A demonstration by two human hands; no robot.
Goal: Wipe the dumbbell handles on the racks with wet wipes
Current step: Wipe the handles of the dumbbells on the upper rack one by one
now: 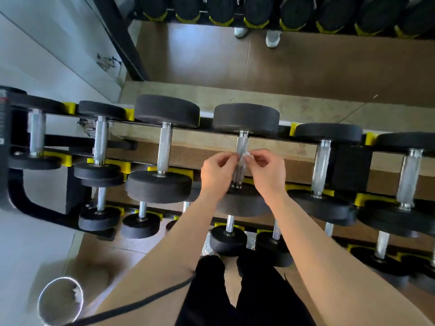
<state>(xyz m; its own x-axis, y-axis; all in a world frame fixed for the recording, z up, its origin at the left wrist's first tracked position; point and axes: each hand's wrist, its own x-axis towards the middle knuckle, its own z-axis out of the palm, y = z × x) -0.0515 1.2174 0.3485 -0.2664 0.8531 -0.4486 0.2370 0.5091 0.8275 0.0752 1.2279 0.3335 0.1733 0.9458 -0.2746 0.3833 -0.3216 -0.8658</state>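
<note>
Above the top tier of the black tubular steel rack (17,198) with its yellow cradles, the head view shows our left hand (217,171) and right hand (268,172) meeting at the knurled chrome handle (242,143) of a black round-headed dumbbell (246,118), the fourth from the left on that tier. Between them is a small white wet wipe (245,157), lying against the middle of the handle. The fingers (226,157) of the left hand pinch one edge and those of the right hand pinch the other, so neither hand is released.

We judge this to be the step of setting the wipe round this handle, with the stroke along it not yet made. Next we would need to close the wipe round the bar and draw it along the knurling from collar to collar, turning it to reach the underside. We cannot tell which of the neighbouring handles are already clean.

We can read no writing. A dark panel (2,118) at the left edge carries small red and white marks, too blurred to make out. A round metal bin (54,309) on the floor holds a white wad.
</note>
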